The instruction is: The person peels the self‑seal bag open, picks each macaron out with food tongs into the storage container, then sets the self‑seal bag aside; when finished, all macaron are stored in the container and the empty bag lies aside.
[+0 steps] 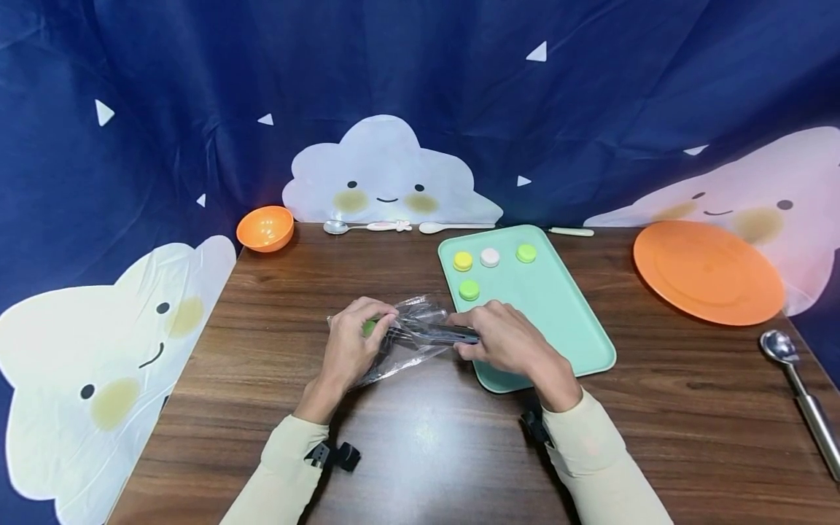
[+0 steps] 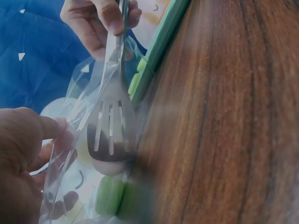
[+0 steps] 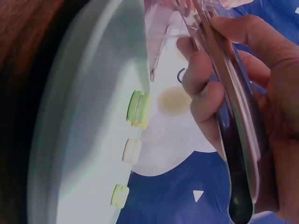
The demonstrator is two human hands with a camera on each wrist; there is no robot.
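A clear plastic bag (image 1: 420, 310) lies at the table's middle, just left of a mint tray (image 1: 564, 321). My left hand (image 1: 377, 321) pinches the bag's left end, where a green piece (image 1: 369, 327) shows between the fingers. My right hand (image 1: 469, 335) grips the handle of a slotted metal utensil (image 1: 429, 334) that reaches into the bag. In the left wrist view the slotted head (image 2: 111, 133) sits inside the bag (image 2: 93, 93), above a green macaron (image 2: 110, 196). In the right wrist view fingers (image 3: 201, 88) curl round the handle (image 3: 236, 144). Several macarons (image 1: 469, 289) rest on the tray.
An orange bowl (image 1: 265, 227) stands at the back left and an orange plate (image 1: 707, 271) at the right. A metal scoop (image 1: 797, 394) lies near the right edge. Two spoons (image 1: 367, 227) lie along the back edge by the blue curtain.
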